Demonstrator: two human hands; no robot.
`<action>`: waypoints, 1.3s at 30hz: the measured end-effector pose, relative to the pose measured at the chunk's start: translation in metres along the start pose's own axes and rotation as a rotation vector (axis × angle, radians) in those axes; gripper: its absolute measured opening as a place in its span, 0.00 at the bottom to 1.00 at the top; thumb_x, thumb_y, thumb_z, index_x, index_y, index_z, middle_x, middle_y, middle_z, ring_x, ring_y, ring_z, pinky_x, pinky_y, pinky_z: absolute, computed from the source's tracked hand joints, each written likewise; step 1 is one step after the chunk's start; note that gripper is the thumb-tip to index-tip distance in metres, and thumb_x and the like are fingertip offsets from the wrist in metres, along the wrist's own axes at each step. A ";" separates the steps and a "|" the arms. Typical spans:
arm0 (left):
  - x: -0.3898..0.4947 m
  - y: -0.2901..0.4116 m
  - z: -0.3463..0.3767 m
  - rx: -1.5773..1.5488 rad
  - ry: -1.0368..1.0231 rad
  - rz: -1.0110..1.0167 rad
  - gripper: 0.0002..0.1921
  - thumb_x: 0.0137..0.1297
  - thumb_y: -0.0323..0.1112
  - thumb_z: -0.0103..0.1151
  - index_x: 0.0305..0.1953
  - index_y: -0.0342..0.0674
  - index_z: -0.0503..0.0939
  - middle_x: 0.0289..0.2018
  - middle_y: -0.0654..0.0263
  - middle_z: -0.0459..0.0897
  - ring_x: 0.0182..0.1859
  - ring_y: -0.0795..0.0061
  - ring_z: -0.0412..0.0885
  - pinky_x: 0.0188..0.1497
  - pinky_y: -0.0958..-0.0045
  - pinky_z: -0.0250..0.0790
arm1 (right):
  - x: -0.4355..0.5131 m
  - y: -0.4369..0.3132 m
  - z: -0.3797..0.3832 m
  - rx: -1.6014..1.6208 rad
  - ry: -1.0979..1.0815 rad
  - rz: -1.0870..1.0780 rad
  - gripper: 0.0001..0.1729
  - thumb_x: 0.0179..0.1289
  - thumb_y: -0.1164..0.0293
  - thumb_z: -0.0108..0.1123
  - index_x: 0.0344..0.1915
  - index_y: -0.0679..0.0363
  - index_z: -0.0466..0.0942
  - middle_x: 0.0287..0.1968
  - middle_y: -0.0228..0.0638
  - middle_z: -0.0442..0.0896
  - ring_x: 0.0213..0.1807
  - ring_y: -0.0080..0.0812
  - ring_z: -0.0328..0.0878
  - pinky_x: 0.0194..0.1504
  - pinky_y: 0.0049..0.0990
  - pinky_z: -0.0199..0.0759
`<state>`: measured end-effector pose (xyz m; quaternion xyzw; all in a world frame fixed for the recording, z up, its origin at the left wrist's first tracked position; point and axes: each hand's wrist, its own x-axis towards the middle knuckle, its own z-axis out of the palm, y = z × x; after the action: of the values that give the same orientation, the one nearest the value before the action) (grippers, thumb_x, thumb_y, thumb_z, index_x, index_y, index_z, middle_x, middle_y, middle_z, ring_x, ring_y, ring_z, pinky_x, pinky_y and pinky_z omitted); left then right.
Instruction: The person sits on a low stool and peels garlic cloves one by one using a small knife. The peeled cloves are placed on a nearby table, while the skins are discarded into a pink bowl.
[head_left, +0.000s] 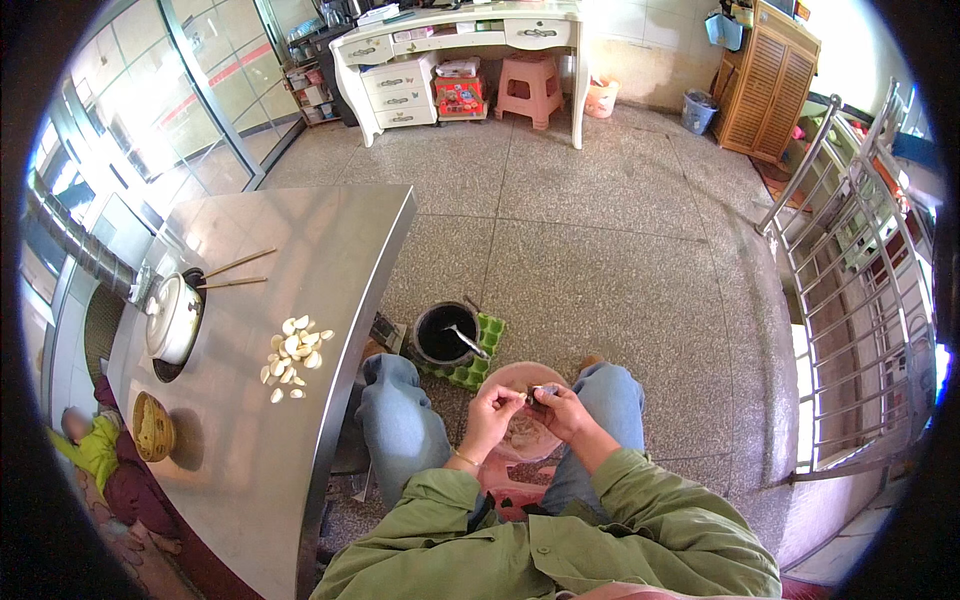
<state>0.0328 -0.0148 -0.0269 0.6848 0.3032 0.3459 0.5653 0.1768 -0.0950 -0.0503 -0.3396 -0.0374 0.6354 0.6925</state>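
Note:
Above a pink plastic basin (536, 371), my two hands meet between my knees. In the fingertips of my left hand (491, 418) is a small pale piece, apparently a garlic clove (522, 396). My right hand (562, 414) grips a small dark tool (538, 393), possibly a short knife; its exact kind is unclear. Pale scraps (521, 435) lie in the basin, partly hidden by my hands. To my left, a loose pile of peeled garlic cloves (292, 349) rests on a stainless steel table (300, 225).
A lidded white pot (174, 319), chopsticks (238, 264) and a patterned bowl (154, 427) stand on the table. A dark pot (439, 330) with a ladle sits on a green egg tray (491, 334) by my left knee. A metal railing (847, 300) runs right; a person (109, 457) is at far left.

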 end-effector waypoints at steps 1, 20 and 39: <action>0.001 0.002 0.000 -0.014 -0.002 -0.005 0.04 0.57 0.28 0.63 0.31 0.36 0.79 0.26 0.68 0.81 0.28 0.86 0.75 0.31 0.82 0.67 | 0.000 0.000 -0.001 0.006 -0.016 -0.003 0.06 0.64 0.76 0.53 0.40 0.65 0.70 0.39 0.37 0.77 0.42 0.34 0.78 0.45 0.34 0.78; 0.001 0.001 -0.004 -0.191 -0.099 -0.177 0.07 0.59 0.29 0.61 0.38 0.35 0.79 0.30 0.72 0.80 0.33 0.87 0.74 0.35 0.84 0.67 | -0.006 -0.006 0.008 -0.062 0.011 -0.020 0.05 0.64 0.77 0.53 0.39 0.66 0.71 0.38 0.38 0.78 0.39 0.35 0.79 0.43 0.34 0.78; 0.001 -0.012 0.004 -0.371 -0.010 -0.360 0.10 0.65 0.34 0.55 0.42 0.36 0.79 0.30 0.74 0.78 0.31 0.88 0.72 0.32 0.85 0.64 | -0.004 0.000 0.005 -0.038 -0.006 -0.064 0.04 0.63 0.76 0.54 0.39 0.62 0.71 0.36 0.35 0.78 0.38 0.33 0.79 0.42 0.32 0.78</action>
<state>0.0359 -0.0144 -0.0392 0.5061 0.3486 0.2859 0.7353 0.1737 -0.0964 -0.0455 -0.3492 -0.0623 0.6132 0.7058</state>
